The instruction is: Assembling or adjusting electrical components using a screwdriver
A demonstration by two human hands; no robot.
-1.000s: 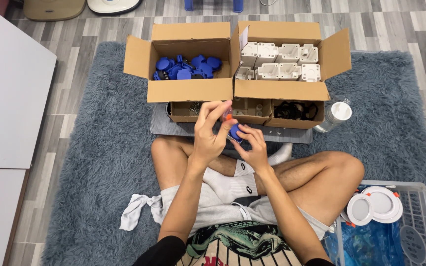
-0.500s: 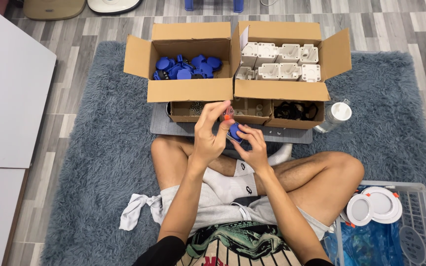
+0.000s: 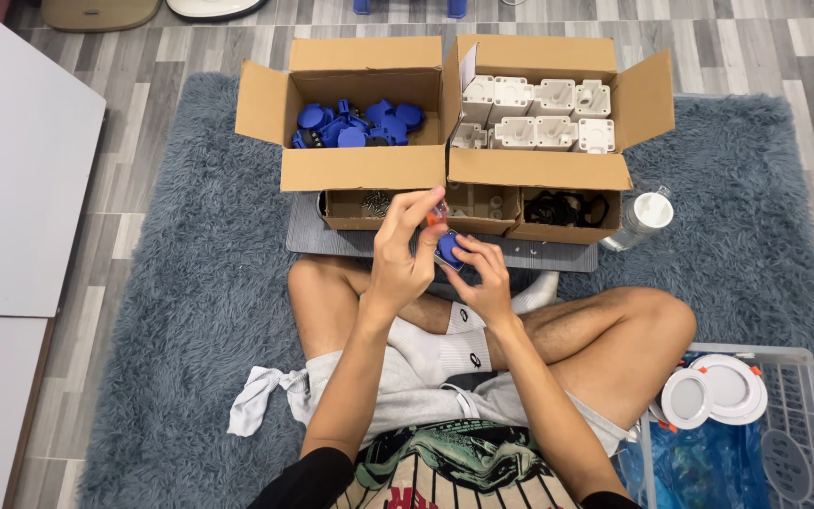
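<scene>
The person wears short black sleeves (image 3: 308,476), light grey shorts (image 3: 398,396) and white socks (image 3: 445,351). A patterned shirt front (image 3: 445,467) shows near. Both forearms are bare.

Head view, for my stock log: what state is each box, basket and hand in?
Left cardboard box: open, holding blue parts.
Right cardboard box: open, holding white parts.
Plastic basket: holding white round lamps.
Left hand: pinching small orange piece.
Right hand: holding blue part.

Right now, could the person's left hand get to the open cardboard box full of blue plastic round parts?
Probably yes. The left hand is just below the open cardboard box, whose flaps stand open over the blue plastic round parts. However, its fingers pinch a small orange piece.
</scene>
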